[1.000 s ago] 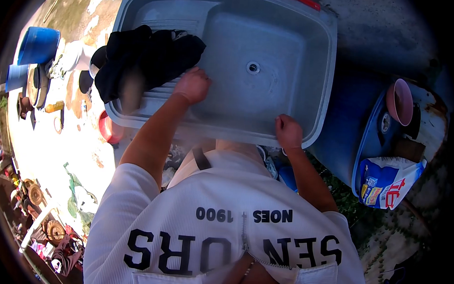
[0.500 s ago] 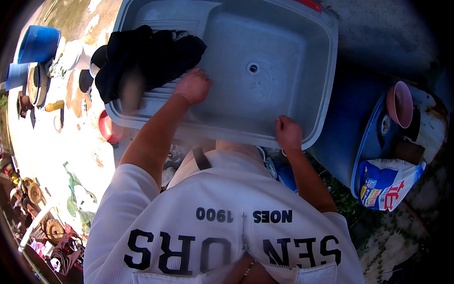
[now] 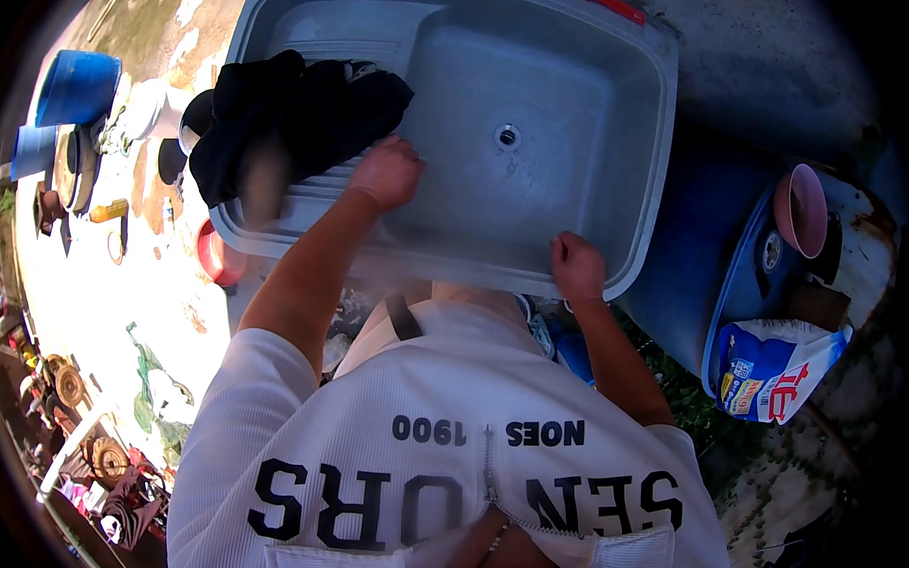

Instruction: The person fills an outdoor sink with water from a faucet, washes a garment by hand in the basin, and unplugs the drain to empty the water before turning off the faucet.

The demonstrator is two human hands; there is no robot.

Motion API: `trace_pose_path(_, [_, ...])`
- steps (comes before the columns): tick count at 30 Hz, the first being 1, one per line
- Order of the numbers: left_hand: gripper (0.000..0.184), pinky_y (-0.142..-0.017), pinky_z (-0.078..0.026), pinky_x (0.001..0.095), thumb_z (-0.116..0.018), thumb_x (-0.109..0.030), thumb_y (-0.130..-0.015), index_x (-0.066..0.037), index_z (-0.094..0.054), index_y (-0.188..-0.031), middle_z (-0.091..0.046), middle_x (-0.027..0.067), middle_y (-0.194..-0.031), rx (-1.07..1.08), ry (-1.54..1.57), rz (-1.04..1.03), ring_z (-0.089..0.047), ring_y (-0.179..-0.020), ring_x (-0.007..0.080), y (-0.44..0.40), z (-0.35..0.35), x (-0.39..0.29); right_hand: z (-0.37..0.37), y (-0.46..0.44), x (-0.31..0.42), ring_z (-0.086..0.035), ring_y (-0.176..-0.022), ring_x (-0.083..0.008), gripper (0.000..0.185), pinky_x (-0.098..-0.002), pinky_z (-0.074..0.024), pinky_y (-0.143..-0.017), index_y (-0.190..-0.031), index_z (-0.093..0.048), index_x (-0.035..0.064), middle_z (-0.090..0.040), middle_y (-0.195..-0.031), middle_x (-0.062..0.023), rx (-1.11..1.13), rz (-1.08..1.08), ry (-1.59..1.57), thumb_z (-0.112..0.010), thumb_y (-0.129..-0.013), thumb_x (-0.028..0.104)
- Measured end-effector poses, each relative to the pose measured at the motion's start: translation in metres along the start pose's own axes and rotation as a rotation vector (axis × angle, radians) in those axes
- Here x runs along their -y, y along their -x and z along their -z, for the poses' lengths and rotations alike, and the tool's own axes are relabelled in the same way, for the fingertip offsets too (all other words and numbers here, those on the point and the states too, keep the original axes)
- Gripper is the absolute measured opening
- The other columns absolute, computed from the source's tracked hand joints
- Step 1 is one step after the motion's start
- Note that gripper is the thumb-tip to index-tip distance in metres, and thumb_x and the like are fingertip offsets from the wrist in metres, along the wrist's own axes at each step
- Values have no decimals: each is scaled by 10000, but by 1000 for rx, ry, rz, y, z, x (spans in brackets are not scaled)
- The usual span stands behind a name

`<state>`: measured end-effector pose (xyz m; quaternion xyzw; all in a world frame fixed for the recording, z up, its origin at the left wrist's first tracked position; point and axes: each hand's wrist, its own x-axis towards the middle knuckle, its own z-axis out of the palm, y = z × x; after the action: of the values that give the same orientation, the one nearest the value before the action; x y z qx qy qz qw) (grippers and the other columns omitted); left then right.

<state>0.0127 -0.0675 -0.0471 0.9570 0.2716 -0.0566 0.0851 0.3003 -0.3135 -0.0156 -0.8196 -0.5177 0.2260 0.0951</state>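
Observation:
A grey sink (image 3: 542, 77) with a ribbed washboard side lies in front of me. Bunched dark cloth (image 3: 300, 118) rests on the washboard at the left. My left hand (image 3: 387, 172) is closed in a fist beside the lower right edge of the cloth, by the washboard's border with the basin. Nothing shows in its fingers, though their undersides are hidden. My right hand (image 3: 577, 267) is curled closed at the near rim of the sink, towards the right corner; what it grips, if anything, is hidden. The drain (image 3: 507, 137) shows in the basin.
To the right stands a blue barrel (image 3: 676, 252), with a pink bowl (image 3: 801, 211) and a blue and white bag (image 3: 777, 370) near it. At left are a blue bucket (image 3: 78, 90), a red basin (image 3: 221, 254) and scattered items on the ground. A red object (image 3: 605, 1) lies on the far rim.

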Motion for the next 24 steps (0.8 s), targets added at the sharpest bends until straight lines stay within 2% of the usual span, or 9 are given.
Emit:
trace_pose_path(6, [135, -984, -464, 381, -611, -135, -833, -102, -740, -854, -706, 83, -959, 25, 6, -5, -625, -1035, 246, 1, 4, 0, 5, -2, 3, -684, -889, -394, 256, -467, -547, -829, -987, -715, 26, -712, -982, -199, 86, -46, -17, -553, -990, 225])
trace_pose_path(9, [143, -988, -469, 381, -602, -126, -838, -99, -741, -864, -706, 85, -970, 40, 0, 16, -624, -1040, 248, 1, 8, -3, -5, -15, -12, -676, -983, -401, 276, -476, -535, -881, -1046, -709, 27, -710, -1053, -206, 330, -97, -50, -548, -980, 241])
trace_pose_path(12, [150, -991, -473, 383, -598, -118, -842, -97, -743, -873, -707, 84, -983, 66, -1, 27, -623, -1047, 248, 1, 9, -3, -47, -47, -39, -652, -1082, -404, 303, -486, -516, -937, -1130, -687, 35, -692, -1145, -218, 439, -2, -50, -543, -968, 247])
trace_pose_path(14, [153, -992, -474, 385, -598, -117, -844, -98, -745, -878, -707, 83, -988, 65, 3, 32, -622, -1051, 246, -2, 5, -1, -77, -72, -34, -657, -1065, -399, 319, -454, -519, -926, -1195, -677, 47, -688, -1177, -210, 404, 155, 54, -600, -964, 253])
trace_pose_path(16, [154, -992, -474, 389, -599, -119, -844, -102, -748, -881, -706, 80, -990, 50, 10, 46, -621, -1054, 243, -2, -2, 0, -103, -99, -12, -656, -1078, -390, 332, -441, -518, -933, -1213, -671, 41, -688, -1199, -196, 469, 195, -108, -612, -956, 244])
trace_pose_path(19, [149, -1000, -469, 392, -608, -122, -841, -104, -747, -890, -704, 79, -987, 47, 33, 19, -621, -1059, 243, -1, -6, 2, -122, -117, 11, -662, -1044, -381, 321, -435, -522, -923, -1202, -676, 49, -700, -1142, -187, 527, 186, -339, -623, -945, 234])
trace_pose_path(22, [189, -1044, -442, 377, -591, -92, -858, -103, -756, -950, -709, 79, -1019, 104, 53, 40, -602, -1099, 234, -3, 1, 1, -130, -148, -1, -672, -1026, -343, 300, -418, -524, -913, -1175, -693, 59, -701, -1096, -177, 714, 60, -333, -633, -939, 234])
trace_pose_path(24, [187, -1049, -438, 376, -594, -98, -866, -102, -755, -959, -707, 76, -1032, 129, 51, 40, -600, -1105, 230, -5, 5, 1, -123, -166, -16, -674, -1020, -313, 281, -411, -522, -910, -1147, -706, 64, -700, -1088, -171, 429, 30, -211, -641, -937, 239])
